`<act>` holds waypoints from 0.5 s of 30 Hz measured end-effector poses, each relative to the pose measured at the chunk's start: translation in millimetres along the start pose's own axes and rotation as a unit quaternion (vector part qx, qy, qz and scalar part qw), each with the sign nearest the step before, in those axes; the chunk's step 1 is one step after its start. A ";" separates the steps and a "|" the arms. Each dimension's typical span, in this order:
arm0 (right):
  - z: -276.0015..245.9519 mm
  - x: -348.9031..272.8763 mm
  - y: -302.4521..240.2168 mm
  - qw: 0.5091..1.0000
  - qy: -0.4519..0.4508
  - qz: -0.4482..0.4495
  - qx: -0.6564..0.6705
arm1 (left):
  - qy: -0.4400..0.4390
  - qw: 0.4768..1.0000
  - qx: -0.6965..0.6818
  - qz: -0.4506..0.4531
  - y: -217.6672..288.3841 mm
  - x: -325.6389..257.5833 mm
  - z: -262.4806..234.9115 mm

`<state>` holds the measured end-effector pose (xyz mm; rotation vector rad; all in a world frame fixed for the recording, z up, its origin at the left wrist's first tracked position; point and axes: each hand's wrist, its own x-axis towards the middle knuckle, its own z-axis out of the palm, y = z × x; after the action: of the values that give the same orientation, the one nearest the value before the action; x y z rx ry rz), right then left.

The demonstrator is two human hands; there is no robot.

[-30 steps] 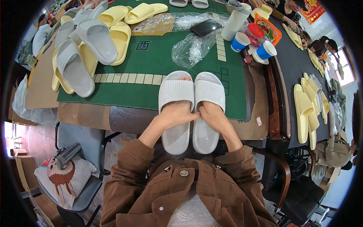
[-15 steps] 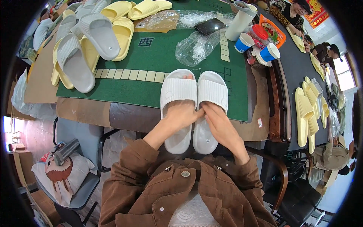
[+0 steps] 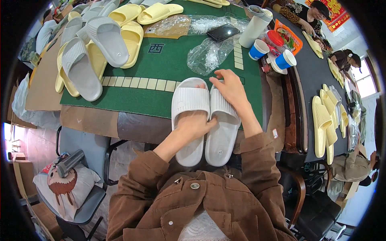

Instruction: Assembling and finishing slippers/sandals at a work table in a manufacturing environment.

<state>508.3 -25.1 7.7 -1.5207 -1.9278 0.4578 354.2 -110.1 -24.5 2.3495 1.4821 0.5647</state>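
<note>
A pair of light grey slide slippers lies side by side in front of me, toes on the green mat [image 3: 169, 56], heels over the table edge. My left hand [image 3: 194, 123] is pushed under the strap of the left slipper [image 3: 190, 149]; fingertips show at its toe opening. Its thumb reaches across to the inner edge of the right slipper [image 3: 220, 140], gripping the two together. My right hand [image 3: 231, 90] is above the toe end of the right slipper, fingers bent and apart, with nothing visible in them. Its palm side is hidden.
Grey and yellow slippers [image 3: 82, 72] are heaped at the left. Beyond lie clear plastic bags [image 3: 210, 54], a phone [image 3: 223, 33], a white bottle [image 3: 255, 30] and paper cups [image 3: 259, 49]. A chair [image 3: 82, 140] holds a bag. People work along the dark table [image 3: 301, 68] at right.
My right hand has moved from between the straps up and away to the toe end of the right slipper. My left hand stays inside the left slipper.
</note>
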 end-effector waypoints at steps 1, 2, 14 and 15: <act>3.4 2.9 3.6 0.998 -0.011 0.004 -0.060 | -0.001 1.000 -0.001 0.001 2.5 1.5 -4.0; 5.0 5.3 0.5 0.998 -0.013 0.003 -0.059 | -0.047 0.998 -0.022 -0.022 4.9 2.5 -12.0; 8.4 8.3 -30.9 0.957 -0.075 0.080 0.267 | -0.094 0.993 -0.055 -0.051 1.0 5.0 -14.4; 10.0 6.8 -23.6 0.965 -0.081 0.050 0.243 | -0.194 0.971 -0.112 -0.089 4.9 7.5 -22.0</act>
<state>483.4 -24.0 16.7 -1.2849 -1.6912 1.0448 350.4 -104.3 -1.8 1.9882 1.3485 0.1967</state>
